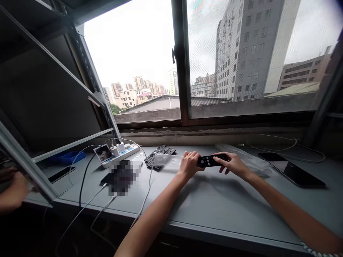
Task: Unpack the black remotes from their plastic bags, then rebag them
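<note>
A black remote control (210, 161) is held level above the grey desk, its buttons facing me. My left hand (189, 165) is wrapped round its left end. At the other end, my right hand (232, 164) grips it, with the thumb lying over the buttons. Left of my hands, several black remotes (160, 152) lie on the desk, and a clear plastic bag (168, 161) partly covers them. Behind my right hand, more clear plastic wrapping (250, 159) is spread on the desk.
Two dark phones (297, 173) lie at the right. To the left are a white power strip (122, 156) with plugs, charging cables, devices and a blue tray (71, 157). Another person's hand (16, 192) shows beyond the metal rack at far left. A window stands behind the desk (214, 214).
</note>
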Demonstrator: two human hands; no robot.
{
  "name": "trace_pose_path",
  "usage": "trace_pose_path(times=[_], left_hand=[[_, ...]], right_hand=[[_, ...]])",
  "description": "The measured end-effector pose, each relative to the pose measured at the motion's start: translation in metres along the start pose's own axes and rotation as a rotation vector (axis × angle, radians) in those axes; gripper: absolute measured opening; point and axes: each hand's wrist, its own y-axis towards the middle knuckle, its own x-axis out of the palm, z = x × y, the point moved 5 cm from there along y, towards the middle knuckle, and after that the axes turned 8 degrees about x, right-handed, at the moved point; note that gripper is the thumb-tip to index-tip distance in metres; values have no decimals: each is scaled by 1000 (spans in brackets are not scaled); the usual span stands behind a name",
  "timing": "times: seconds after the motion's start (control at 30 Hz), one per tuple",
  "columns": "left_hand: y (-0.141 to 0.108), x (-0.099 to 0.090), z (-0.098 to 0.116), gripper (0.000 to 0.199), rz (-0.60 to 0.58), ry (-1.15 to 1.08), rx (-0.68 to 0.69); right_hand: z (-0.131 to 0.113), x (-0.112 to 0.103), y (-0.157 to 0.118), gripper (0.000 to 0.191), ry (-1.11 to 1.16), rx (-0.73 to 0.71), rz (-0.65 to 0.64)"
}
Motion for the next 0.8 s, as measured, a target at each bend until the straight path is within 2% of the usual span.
trace_pose_path(times=[0.23, 0.33, 0.53, 0.63, 0.8], left_hand=[[2, 2, 7, 27, -18, 28, 74], [3, 3, 9, 26, -17, 22, 86], [4, 3, 6, 29, 20, -19, 53], [4, 1, 1, 44, 40, -82, 6], [0, -1, -13, 74, 4, -123, -12]], right_hand=[[-11, 13, -3, 37, -99, -23, -176], [-13, 16, -5, 37, -113, -10, -195], [-13, 21, -5, 42, 20, 38, -231], [-10, 22, -3, 44, 81, 84, -212], [-3, 20, 1, 39, 213, 193, -156]])
